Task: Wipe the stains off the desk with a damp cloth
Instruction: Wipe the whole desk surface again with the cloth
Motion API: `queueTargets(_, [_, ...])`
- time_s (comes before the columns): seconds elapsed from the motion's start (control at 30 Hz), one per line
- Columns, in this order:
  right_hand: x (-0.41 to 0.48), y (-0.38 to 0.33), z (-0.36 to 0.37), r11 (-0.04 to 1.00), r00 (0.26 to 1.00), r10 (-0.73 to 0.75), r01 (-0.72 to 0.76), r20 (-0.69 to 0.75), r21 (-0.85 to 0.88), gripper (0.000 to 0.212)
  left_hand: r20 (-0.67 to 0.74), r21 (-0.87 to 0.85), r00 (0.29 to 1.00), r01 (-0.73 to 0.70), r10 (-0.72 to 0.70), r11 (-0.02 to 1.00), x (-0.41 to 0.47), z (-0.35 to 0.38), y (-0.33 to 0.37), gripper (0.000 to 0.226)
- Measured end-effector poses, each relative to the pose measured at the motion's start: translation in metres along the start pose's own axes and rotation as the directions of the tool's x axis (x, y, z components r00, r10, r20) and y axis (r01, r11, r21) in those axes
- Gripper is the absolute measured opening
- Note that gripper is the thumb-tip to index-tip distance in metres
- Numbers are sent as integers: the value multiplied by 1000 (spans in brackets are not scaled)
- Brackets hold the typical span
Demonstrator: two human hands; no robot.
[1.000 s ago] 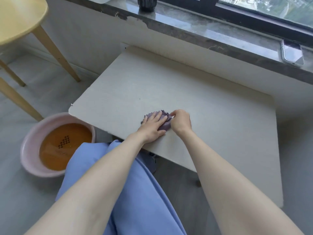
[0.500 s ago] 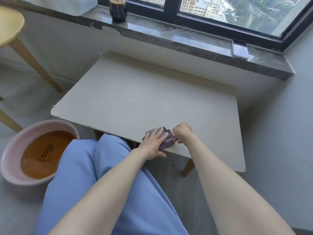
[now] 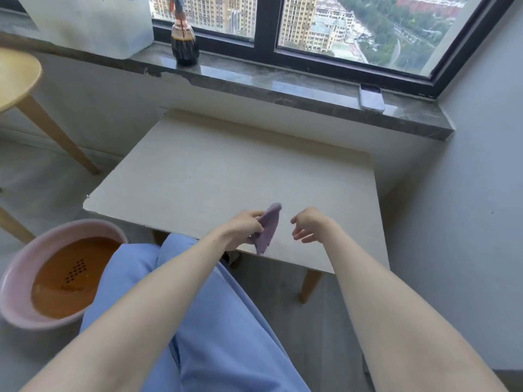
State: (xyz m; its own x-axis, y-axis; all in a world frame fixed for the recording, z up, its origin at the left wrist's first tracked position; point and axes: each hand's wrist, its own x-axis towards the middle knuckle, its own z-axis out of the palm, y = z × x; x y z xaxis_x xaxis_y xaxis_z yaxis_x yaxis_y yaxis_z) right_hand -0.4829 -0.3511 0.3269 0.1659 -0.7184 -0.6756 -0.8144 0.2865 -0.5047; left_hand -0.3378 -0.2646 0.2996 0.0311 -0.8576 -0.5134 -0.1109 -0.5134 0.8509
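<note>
Left hand around cloth

The cloth was a plain dusty purple against the pale cream desk. My trousers were light blue. The basin had a pink rim and its water was amber-brown, with a dark triangle of dots showing through (holes or print, I couldn't tell). The round table was yellow wood, the windowsill dark grey with lighter veins, the window frame black, and the phone pale lilac.
</note>
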Motion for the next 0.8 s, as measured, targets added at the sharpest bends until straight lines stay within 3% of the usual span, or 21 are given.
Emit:
queueTargets(0.07, [-7, -7, -1, 992, 995, -72, 65, 62, 106, 31, -9, -176, 1000, 2, -4, 984, -5, -10, 3, 46])
queueTargets(0.17, [-12, -25, 4, 961, 972, -183, 146, 147, 234, 31, -38, -301, 999, -19, 8, 953, -19, -23, 8, 42])
queueTargets(0.27, [-19, -46, 15, 938, 960, -252, 212, 119, 274, 36, -88, -386, 996, -58, 26, 920, -40, -37, 16, 39])
queueTargets(0.5, [-35, -95, 42, 885, 888, -428, 450, -166, 122, 25, -160, -424, 981, -165, 106, 890, -80, -72, 35, 42])
queueTargets(0.67, [-51, -126, 61, 867, 841, -498, 488, -210, -103, 16, -258, -469, 960, -219, 104, 855, -94, -92, 29, 41])
queueTargets(0.8, [-61, -157, 82, 799, 789, -593, 601, -160, 1, 25, -360, -480, 928, -274, 97, 834, -108, -117, 20, 41])
